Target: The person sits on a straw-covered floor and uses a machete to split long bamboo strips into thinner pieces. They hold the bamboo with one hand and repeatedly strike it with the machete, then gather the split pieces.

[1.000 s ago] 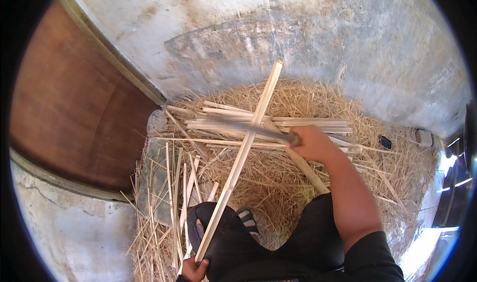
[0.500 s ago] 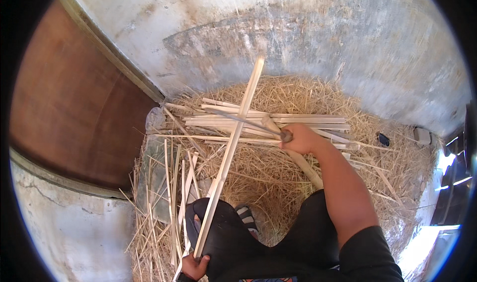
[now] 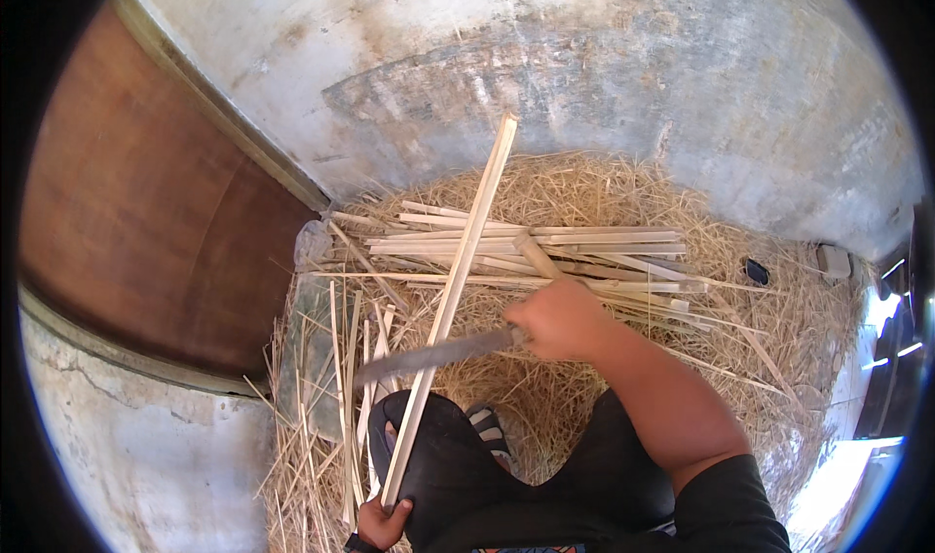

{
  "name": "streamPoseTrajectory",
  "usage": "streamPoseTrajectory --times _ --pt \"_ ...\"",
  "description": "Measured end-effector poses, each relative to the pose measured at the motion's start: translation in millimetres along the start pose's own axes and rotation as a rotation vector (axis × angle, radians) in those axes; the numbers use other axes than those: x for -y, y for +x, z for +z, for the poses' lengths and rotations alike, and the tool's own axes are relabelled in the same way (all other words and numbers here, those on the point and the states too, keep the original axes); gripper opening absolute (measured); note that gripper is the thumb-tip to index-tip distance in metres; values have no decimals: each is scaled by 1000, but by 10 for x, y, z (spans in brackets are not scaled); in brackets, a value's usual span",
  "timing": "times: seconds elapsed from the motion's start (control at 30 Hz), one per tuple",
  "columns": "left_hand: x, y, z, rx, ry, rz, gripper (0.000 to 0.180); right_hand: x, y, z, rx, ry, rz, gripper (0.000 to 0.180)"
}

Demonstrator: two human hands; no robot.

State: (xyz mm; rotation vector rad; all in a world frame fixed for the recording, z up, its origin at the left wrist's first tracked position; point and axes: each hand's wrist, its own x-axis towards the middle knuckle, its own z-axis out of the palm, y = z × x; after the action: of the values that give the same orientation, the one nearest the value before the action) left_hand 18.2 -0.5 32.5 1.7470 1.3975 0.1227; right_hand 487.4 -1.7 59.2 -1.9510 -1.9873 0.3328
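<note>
My left hand [image 3: 383,524] is closed round the lower end of a long pale split bamboo strip [image 3: 467,233]. The strip slants up and away from my left thigh, its far end in front of the wall. In my right hand [image 3: 555,321] is the handle of a machete [image 3: 458,348], its long dark blade slightly curved and blurred. That blade points left and crosses the strip a little above my left knee; whether it touches the strip I cannot tell. A thick round wooden piece [image 3: 536,253] shows just beyond my right hand, partly hidden by it.
Several cut strips [image 3: 604,236] lie in a pile across the straw [image 3: 584,188] beyond my hands. More thin strips [image 3: 336,358] lie by my left leg. A brown door panel [image 3: 146,192] stands at left, a stained wall [image 3: 633,76] behind. A small black object [image 3: 755,271] lies at right.
My right hand has come nearer to me and slightly left. The machete has swung down from over the strip pile to low across the held strip. My left hand stays in place.
</note>
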Motion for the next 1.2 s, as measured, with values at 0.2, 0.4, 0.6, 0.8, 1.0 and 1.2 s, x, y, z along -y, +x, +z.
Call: streamPoseTrajectory --times 0.2,0.4,0.6,0.8,1.0,1.2 --pt "181 -24 -50 1 104 -5 41 -675 167 193 122 347 315 25" --pt "136 27 -195 93 75 -109 41 -685 113 157 74 290 417 30" --pt "219 -38 -95 160 9 110 49 -259 30 3 101 45 193 21" --pt "516 -297 -123 228 -216 129 43 -485 -30 -164 213 249 191 27" --pt "783 -309 -69 55 -55 275 40 -742 10 63 33 317 365 31" --pt "1047 -315 -127 236 -273 73 38 -102 71 -137 199 114 55 25"
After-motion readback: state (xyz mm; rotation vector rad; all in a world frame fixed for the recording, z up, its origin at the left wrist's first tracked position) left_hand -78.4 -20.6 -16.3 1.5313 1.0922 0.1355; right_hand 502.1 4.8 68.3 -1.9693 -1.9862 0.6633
